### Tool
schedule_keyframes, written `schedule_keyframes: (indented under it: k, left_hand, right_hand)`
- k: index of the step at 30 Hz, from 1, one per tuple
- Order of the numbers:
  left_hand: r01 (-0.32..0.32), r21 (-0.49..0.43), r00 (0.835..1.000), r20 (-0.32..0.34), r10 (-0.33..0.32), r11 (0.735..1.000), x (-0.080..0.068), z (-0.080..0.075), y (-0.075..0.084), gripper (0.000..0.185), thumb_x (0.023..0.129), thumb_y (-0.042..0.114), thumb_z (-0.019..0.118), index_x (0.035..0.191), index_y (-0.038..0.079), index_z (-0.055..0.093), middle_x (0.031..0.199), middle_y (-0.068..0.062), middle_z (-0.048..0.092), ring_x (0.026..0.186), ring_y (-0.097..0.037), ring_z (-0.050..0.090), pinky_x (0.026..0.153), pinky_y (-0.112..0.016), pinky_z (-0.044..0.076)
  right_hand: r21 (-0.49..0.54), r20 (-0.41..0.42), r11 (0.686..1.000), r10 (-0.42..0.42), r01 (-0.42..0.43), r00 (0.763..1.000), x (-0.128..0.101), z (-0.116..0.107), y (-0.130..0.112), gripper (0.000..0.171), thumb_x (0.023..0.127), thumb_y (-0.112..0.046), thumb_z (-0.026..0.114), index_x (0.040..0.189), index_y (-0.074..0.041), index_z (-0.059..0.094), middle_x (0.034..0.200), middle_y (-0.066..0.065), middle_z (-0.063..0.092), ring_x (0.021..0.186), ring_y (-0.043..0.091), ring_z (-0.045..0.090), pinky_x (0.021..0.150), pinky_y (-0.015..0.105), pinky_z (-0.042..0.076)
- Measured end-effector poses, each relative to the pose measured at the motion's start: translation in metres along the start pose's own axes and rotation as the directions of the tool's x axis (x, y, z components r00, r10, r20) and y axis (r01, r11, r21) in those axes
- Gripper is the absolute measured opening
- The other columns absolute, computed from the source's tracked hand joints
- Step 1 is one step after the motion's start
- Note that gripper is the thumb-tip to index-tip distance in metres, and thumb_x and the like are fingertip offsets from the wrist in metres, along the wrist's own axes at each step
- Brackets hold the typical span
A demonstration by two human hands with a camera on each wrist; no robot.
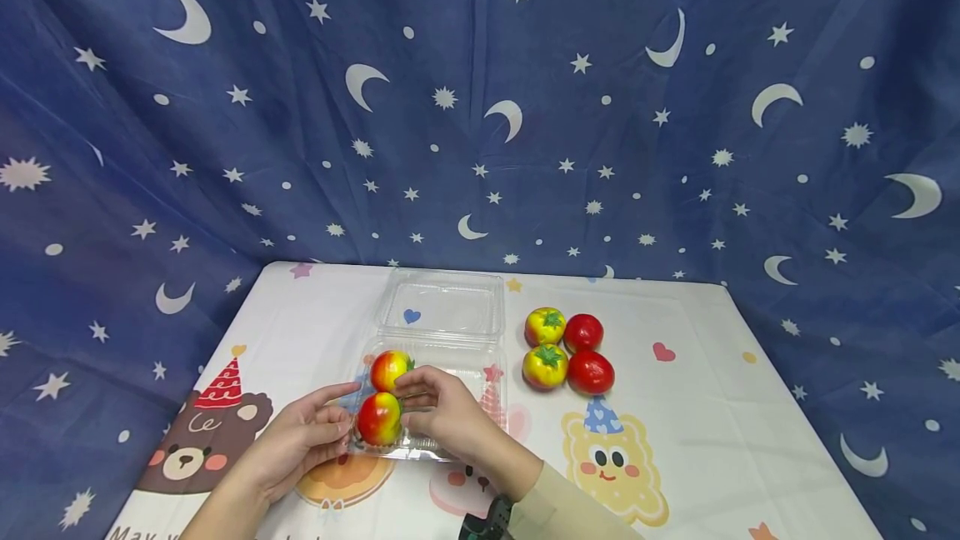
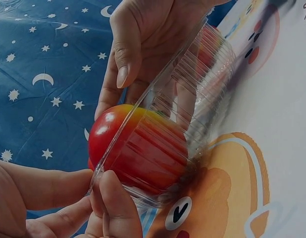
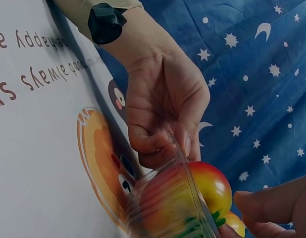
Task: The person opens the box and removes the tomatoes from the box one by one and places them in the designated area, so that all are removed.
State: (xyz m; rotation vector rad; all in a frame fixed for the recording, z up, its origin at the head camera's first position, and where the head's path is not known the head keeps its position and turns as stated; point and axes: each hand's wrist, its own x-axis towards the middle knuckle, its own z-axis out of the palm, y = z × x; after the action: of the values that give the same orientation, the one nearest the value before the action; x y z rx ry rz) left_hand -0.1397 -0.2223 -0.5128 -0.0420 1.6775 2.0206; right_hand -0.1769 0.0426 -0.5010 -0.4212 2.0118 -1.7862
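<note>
A clear plastic clamshell box (image 1: 480, 373) lies open on the table, its lid (image 1: 442, 307) folded back. Two red-and-yellow tomatoes sit in its base, a far one (image 1: 390, 369) and a near one (image 1: 378, 419). My left hand (image 1: 300, 440) pinches the box's near-left rim between thumb and fingers (image 2: 108, 208). My right hand (image 1: 442, 407) reaches into the base, its thumb (image 2: 124, 59) and fingers curled round the near tomato (image 2: 138, 148) from the right. The right wrist view shows the left hand (image 3: 163, 109) on the rim beside that tomato (image 3: 210, 183).
Several more tomatoes lie loose on the table right of the box, two yellow-red ones (image 1: 545, 346) and two red ones (image 1: 587, 354). The white tablecloth (image 1: 712, 407) has cartoon animal prints. A blue star-and-moon curtain (image 1: 480, 107) hangs behind and at both sides.
</note>
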Motion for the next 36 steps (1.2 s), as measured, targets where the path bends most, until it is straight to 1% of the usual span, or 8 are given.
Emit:
schedule_keyframes:
  k: [6,12,17,20,24,25,31,36]
  left_hand:
    - [-0.003,0.006,1.000,-0.003,0.003,1.000,-0.0004,0.0001,-0.0002,0.078,0.105,0.009,0.066,0.169,0.000,0.021,0.097,0.004,0.067,0.081,-0.012,0.069,0.085,-0.028,0.064]
    - [0.000,0.009,1.000,-0.004,0.000,1.000,-0.0002,0.0010,0.0007,0.078,0.105,0.010,0.066,0.169,-0.001,0.021,0.097,0.004,0.067,0.082,-0.012,0.069,0.085,-0.027,0.064]
    - [0.022,0.014,1.000,-0.022,-0.022,1.000,-0.0004,0.0026,0.0017,0.079,0.104,0.010,0.067,0.168,0.000,0.022,0.096,0.004,0.066,0.082,-0.013,0.069,0.085,-0.027,0.064]
    - [0.026,0.016,0.999,-0.027,-0.026,1.000,-0.0006,0.0032,0.0023,0.080,0.104,0.010,0.068,0.168,0.000,0.022,0.095,0.004,0.066,0.081,-0.013,0.068,0.085,-0.027,0.064]
    - [0.017,0.021,1.000,-0.023,-0.016,1.000,-0.0003,0.0029,0.0021,0.079,0.104,0.011,0.067,0.168,-0.001,0.022,0.096,0.003,0.066,0.081,-0.013,0.068,0.084,-0.027,0.064]
    - [0.025,0.021,0.999,-0.030,-0.024,0.999,-0.0002,0.0033,0.0022,0.079,0.104,0.011,0.068,0.168,0.000,0.022,0.096,0.004,0.067,0.081,-0.013,0.068,0.084,-0.027,0.064]
    - [0.024,0.019,0.999,-0.027,-0.023,1.000,0.0004,0.0028,0.0017,0.079,0.104,0.011,0.067,0.168,0.000,0.022,0.096,0.004,0.067,0.082,-0.013,0.068,0.084,-0.027,0.064]
    - [0.012,0.017,1.000,-0.020,-0.012,1.000,0.0003,0.0022,0.0006,0.079,0.105,0.010,0.067,0.169,0.000,0.022,0.097,0.004,0.067,0.082,-0.013,0.068,0.084,-0.027,0.064]
  right_hand:
    - [-0.006,-0.015,1.000,0.012,-0.012,1.000,0.0004,0.0008,-0.0007,0.040,0.090,0.002,0.076,0.129,-0.009,0.069,0.125,0.008,0.074,0.115,0.024,0.071,0.099,0.033,0.062]
    - [0.009,-0.028,1.000,0.029,-0.029,0.999,0.0004,0.0008,-0.0007,0.042,0.090,0.004,0.077,0.129,-0.009,0.069,0.123,0.007,0.073,0.115,0.025,0.072,0.102,0.039,0.062]
    - [0.032,-0.028,0.999,0.037,-0.037,0.999,0.0013,0.0011,-0.0002,0.043,0.088,0.005,0.077,0.128,-0.009,0.070,0.121,0.010,0.072,0.113,0.026,0.072,0.095,0.036,0.065]
    - [0.044,-0.027,0.998,0.042,-0.041,0.999,0.0014,0.0015,0.0002,0.043,0.088,0.005,0.077,0.128,-0.008,0.070,0.124,0.012,0.071,0.114,0.027,0.072,0.091,0.035,0.065]
    - [0.045,-0.028,0.998,0.052,-0.051,0.998,0.0012,0.0020,0.0005,0.043,0.088,0.005,0.077,0.128,-0.009,0.070,0.128,0.012,0.070,0.115,0.026,0.070,0.092,0.036,0.065]
    - [0.042,-0.030,0.998,0.056,-0.055,0.998,0.0012,0.0021,0.0005,0.043,0.088,0.005,0.077,0.128,-0.009,0.070,0.129,0.011,0.070,0.114,0.025,0.070,0.092,0.035,0.065]
    - [0.021,-0.039,0.998,0.061,-0.061,0.997,0.0013,0.0026,0.0015,0.042,0.088,0.005,0.078,0.127,-0.010,0.071,0.128,0.009,0.071,0.112,0.022,0.068,0.092,0.034,0.064]
    - [-0.004,-0.051,0.999,0.047,-0.048,0.998,0.0007,0.0023,0.0017,0.041,0.088,0.004,0.078,0.126,-0.010,0.072,0.126,0.008,0.072,0.110,0.020,0.068,0.093,0.032,0.063]
